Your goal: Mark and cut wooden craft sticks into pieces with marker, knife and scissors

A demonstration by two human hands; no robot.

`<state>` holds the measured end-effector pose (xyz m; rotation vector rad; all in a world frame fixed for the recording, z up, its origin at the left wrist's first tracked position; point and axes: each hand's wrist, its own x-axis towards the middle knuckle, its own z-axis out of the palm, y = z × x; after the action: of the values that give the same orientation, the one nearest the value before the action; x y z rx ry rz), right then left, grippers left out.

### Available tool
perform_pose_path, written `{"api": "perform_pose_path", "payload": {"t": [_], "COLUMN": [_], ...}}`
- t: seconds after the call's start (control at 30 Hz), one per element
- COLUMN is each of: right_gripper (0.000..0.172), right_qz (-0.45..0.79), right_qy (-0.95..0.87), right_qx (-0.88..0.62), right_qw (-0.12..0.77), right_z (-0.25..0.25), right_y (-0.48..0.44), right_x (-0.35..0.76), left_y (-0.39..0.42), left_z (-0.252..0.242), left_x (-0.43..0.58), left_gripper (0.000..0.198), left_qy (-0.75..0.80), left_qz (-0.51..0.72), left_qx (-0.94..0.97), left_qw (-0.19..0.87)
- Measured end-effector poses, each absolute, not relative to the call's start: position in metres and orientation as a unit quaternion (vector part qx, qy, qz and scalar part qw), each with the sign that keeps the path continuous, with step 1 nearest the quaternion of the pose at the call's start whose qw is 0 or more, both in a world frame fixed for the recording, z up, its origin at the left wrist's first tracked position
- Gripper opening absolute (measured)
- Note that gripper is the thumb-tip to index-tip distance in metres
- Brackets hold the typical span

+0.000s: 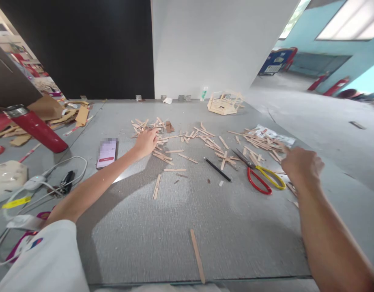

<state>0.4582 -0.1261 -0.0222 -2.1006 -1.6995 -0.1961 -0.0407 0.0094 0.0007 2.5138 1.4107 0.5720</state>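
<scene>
My left hand (pixel 146 142) reaches far forward onto a scatter of flat wooden craft sticks (pixel 162 140) on the grey floor, its fingers curled down among them; what they grip is hidden. My right hand (pixel 301 164) hovers at the right over another pile of sticks (pixel 261 142), fingers bent, and seems to pinch a stick that points up and left. Red-and-yellow-handled scissors (pixel 260 174) lie just left of that hand. A black pencil (pixel 217 169) lies between the two hands.
A small stick-built frame (pixel 225 102) stands by the back wall. A phone (pixel 107 153), a red bottle (pixel 37 127), cables (pixel 50 178) and cardboard scraps (pixel 65 113) lie at the left. A lone stick (pixel 197 255) lies near me.
</scene>
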Motion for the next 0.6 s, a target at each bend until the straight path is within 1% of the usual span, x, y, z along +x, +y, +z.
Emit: {"api": "perform_pose_path", "payload": {"t": [0.07, 0.1, 0.17, 0.23, 0.27, 0.33, 0.37, 0.43, 0.53, 0.57, 0.6], "right_gripper": [0.046, 0.043, 0.04, 0.046, 0.043, 0.022, 0.018, 0.017, 0.018, 0.018, 0.017], "right_qz": [-0.111, -0.118, -0.113, -0.056, -0.012, 0.072, 0.126, 0.195, 0.237, 0.246, 0.252], "right_qy": [-0.517, -0.501, -0.528, -0.605, -0.651, -0.727, -0.768, -0.805, -0.822, -0.822, -0.818], "right_qx": [-0.823, -0.833, -0.819, -0.766, -0.73, -0.661, -0.609, -0.541, -0.499, -0.496, -0.499], "right_qw": [0.208, 0.203, 0.196, 0.209, 0.209, 0.172, 0.154, 0.144, 0.136, 0.134, 0.138], "right_z": [-0.016, -0.012, -0.005, 0.001, 0.002, 0.002, 0.001, -0.004, -0.011, -0.013, -0.014], "right_y": [-0.131, -0.133, -0.137, -0.142, -0.145, -0.153, -0.156, -0.162, -0.167, -0.168, -0.168], "right_x": [0.439, 0.425, 0.389, 0.348, 0.327, 0.292, 0.278, 0.256, 0.238, 0.235, 0.234], "left_y": [0.003, 0.0, -0.01, -0.025, -0.034, -0.055, -0.068, -0.095, -0.135, -0.146, -0.156], "left_z": [0.004, 0.006, 0.008, 0.009, 0.009, 0.007, 0.006, 0.0, -0.015, -0.02, -0.027], "left_x": [-0.036, -0.034, -0.028, -0.02, -0.015, -0.007, -0.002, 0.005, 0.011, 0.012, 0.012], "left_gripper": [0.03, 0.031, 0.031, 0.028, 0.027, 0.025, 0.024, 0.023, 0.02, 0.022, 0.025], "left_qy": [0.474, 0.47, 0.455, 0.433, 0.417, 0.384, 0.367, 0.337, 0.303, 0.294, 0.267], "left_qz": [0.197, 0.197, 0.189, 0.176, 0.166, 0.145, 0.133, 0.109, 0.077, 0.064, 0.039], "left_qx": [0.854, 0.857, 0.866, 0.881, 0.89, 0.908, 0.917, 0.933, 0.949, 0.953, 0.963], "left_qw": [0.086, 0.082, 0.08, 0.079, 0.079, 0.079, 0.077, 0.066, 0.041, 0.025, -0.022]}}
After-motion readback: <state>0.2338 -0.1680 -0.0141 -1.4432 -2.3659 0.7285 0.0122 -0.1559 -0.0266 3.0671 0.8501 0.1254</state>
